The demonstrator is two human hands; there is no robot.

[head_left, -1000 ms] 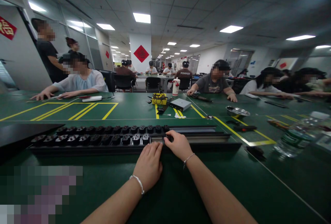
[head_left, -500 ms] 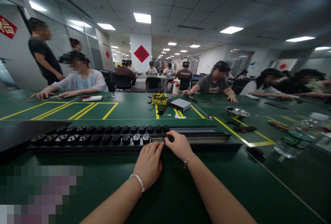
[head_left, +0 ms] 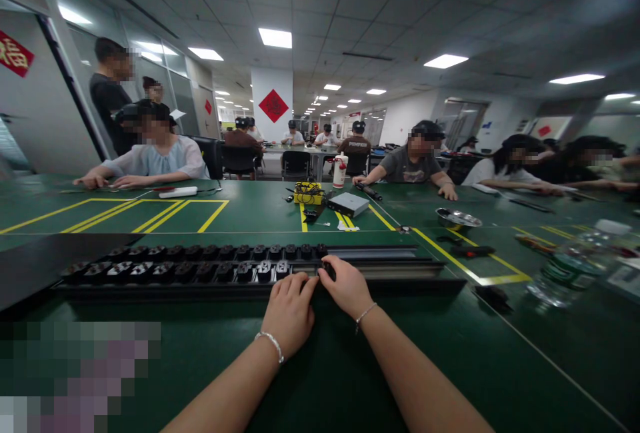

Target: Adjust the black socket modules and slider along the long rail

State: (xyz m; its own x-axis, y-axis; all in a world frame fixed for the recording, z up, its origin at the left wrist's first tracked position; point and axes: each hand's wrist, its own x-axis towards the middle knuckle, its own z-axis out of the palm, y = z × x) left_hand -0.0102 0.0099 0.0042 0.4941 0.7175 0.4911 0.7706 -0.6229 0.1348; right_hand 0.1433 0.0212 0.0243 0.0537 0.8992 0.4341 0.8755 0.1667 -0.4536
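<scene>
- Rail [head_left: 390,266]: a long black channel lying crosswise on the green desk [head_left: 350,366], just ahead of me. Its length runs left to right, so both of my hands reach it without stretching.
- Socket rows [head_left: 200,261]: two lines of black inserts fill the left part of the rail, set end to end. The right part is bare channel.
- Socket module [head_left: 327,266]: one small black insert at the right end of the filled stretch, where the rows meet the bare channel. It sits under my right fingertips.
- Right hand [head_left: 347,285]: knuckles up, fingers curled down and closed on the socket module. I judge this grip suits steering the piece along the channel.
- Left hand [head_left: 290,310]: palm down, grasping nothing, fingertips laid on the near lip of the rail just beside the right hand. By my reading it steadies the rail against sliding.
- Water bottle [head_left: 563,280]: clear, off to the right, well apart from the rail and out of the hands' way.
- Metal bowl [head_left: 457,218]: shallow, beyond the rail on the right. I cannot tell its contents.
- Yellow box [head_left: 309,192] and grey box [head_left: 349,202]: at mid-desk, near each other, beyond reach.
- Co-worker in a pale top [head_left: 155,156]: seated at the far left, hands on the desk.
</scene>
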